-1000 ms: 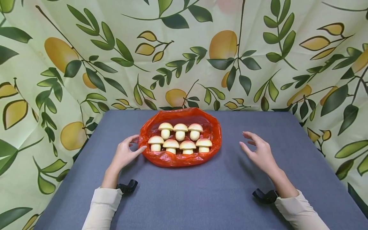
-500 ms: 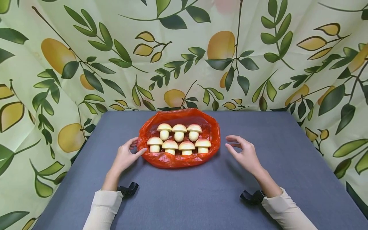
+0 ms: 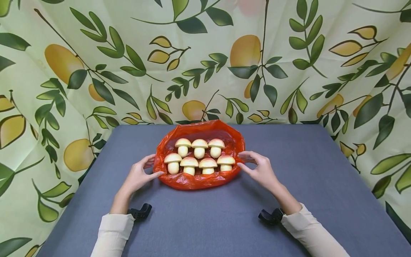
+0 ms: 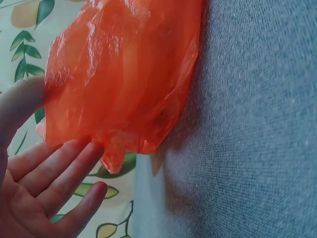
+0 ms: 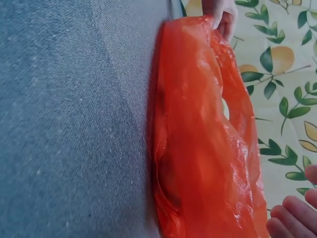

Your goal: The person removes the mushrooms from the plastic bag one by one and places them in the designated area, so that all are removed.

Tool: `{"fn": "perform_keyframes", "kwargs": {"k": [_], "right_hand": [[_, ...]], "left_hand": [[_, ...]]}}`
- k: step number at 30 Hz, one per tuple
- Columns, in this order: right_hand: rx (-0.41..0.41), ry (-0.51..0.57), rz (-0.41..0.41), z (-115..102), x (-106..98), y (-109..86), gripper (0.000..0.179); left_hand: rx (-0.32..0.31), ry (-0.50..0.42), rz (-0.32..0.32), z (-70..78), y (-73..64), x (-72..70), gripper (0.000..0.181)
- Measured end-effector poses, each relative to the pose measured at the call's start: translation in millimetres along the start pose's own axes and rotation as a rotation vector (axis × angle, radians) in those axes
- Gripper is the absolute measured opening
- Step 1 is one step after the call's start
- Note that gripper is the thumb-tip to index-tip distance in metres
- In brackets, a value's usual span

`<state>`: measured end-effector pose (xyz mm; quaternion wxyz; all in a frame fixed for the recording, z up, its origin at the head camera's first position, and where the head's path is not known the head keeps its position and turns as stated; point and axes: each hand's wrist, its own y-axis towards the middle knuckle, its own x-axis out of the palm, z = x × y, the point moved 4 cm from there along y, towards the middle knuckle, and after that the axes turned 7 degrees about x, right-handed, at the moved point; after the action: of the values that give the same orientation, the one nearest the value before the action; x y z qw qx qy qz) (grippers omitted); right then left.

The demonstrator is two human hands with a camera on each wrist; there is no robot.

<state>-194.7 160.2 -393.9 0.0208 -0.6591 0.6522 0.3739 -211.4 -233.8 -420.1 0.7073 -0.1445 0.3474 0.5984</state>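
Note:
A red plastic bag (image 3: 192, 184) lies on the table with its mouth spread wide. Inside are several mushrooms (image 3: 199, 148), cream-coloured with yellow and reddish caps, set in two rows. My left hand (image 3: 140, 174) holds the bag's left end, thumb over the rim; in the left wrist view the fingers (image 4: 74, 158) lie against the outside of the plastic. At the right end, my right hand (image 3: 260, 171) reaches the rim with fingertips and thumb apart. The right wrist view shows only some of its fingers (image 5: 294, 213) beside the bag.
A grey-blue cloth covers the table (image 3: 199, 228), which meets a leaf-and-fruit patterned curtain (image 3: 205, 71) at the back and sides. A black wrist mount (image 3: 141, 212) sits at the left cuff, another mount (image 3: 271, 216) at the right.
My right hand has moved left from the open table to the bag's right rim. The left hand stays at the left end, and the rim there has shifted slightly.

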Motion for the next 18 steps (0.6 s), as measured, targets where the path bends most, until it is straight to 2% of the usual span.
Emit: {"fn": "perform_keyframes", "kwargs": {"k": [8, 18], "right_hand": [[-0.037, 0.029, -0.074, 1, 17, 13.7, 0.033], [0.038, -0.005, -0.196, 4, 31, 30.1, 0.036]], "left_hand": [[0.017, -0.009, -0.006, -3.2, -0.4, -3.0, 0.069], [0.023, -0.046, -0.014, -5.5, -1.3, -2.2, 0.068]]}}
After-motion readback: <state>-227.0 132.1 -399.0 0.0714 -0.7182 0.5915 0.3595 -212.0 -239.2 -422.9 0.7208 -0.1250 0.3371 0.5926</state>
